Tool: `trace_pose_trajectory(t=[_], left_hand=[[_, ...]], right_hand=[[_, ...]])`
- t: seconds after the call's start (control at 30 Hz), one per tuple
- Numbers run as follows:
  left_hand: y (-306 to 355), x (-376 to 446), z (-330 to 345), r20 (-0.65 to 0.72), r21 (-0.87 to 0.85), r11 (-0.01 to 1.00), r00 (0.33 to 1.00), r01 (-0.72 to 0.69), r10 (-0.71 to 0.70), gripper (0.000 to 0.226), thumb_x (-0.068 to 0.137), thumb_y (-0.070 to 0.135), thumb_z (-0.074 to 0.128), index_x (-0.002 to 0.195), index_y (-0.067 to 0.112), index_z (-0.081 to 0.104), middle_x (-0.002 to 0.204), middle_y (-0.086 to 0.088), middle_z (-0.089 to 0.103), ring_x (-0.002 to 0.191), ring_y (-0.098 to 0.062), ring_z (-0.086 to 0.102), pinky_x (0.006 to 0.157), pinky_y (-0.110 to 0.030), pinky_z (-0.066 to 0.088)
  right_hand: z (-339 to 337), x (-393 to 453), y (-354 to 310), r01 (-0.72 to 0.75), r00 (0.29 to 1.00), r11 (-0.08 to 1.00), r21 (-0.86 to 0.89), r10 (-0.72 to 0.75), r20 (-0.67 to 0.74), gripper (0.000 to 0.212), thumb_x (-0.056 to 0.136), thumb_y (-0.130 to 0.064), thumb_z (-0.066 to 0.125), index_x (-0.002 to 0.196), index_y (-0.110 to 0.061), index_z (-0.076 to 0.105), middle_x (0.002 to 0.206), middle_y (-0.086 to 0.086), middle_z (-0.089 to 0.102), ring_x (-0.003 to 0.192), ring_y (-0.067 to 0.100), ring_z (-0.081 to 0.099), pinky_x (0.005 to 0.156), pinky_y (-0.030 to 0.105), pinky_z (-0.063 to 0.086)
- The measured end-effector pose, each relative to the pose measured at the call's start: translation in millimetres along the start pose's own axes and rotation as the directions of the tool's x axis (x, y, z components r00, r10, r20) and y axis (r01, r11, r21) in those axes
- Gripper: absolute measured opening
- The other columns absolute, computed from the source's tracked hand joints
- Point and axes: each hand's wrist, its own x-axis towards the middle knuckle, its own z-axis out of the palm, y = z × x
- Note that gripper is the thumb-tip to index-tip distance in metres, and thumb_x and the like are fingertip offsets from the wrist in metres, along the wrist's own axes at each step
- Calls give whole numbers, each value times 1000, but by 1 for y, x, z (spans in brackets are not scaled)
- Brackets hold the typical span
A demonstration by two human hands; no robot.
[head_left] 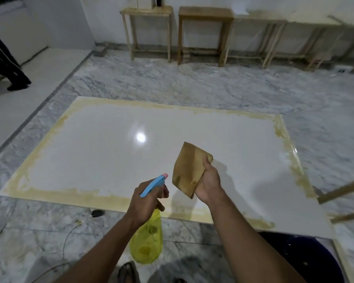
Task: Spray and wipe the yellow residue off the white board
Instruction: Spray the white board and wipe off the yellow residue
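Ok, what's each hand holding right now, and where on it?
The left hand grips the yellow spray bottle at its neck, under the blue trigger head. The right hand holds a folded brown cloth by its lower right edge, thumb on top.

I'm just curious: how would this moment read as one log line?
left hand: grips spray bottle | right hand: holds brown cloth | white board: yellow residue rims edges

We count one white board [114,148], one spray bottle [148,237], one brown cloth [187,170], two wooden stools [149,31] up back.
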Motion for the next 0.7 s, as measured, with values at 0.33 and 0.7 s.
trace_pose_trajectory(t=[0.33,0.7], left_hand=[[17,43,74,223,31,999,975,-23,16,23,90,1,48,84,0,70,86,-23,67,58,-30,60,51,-33,53],[47,169,121,444,-5,1000,896,23,-18,53,70,14,47,116,-4,68,85,-27,65,57,-26,57,53,-34,56]], right_hand=[[-56,-6,-45,97,983,989,116,-77,-165,67,95,-62,56,138,-10,60,129,19,70,122,40,65,108,58,48],[-76,25,-114,333,902,930,155,-267,-339,50,107,-49,38,134,-13,60,128,15,69,117,36,65,93,51,55]])
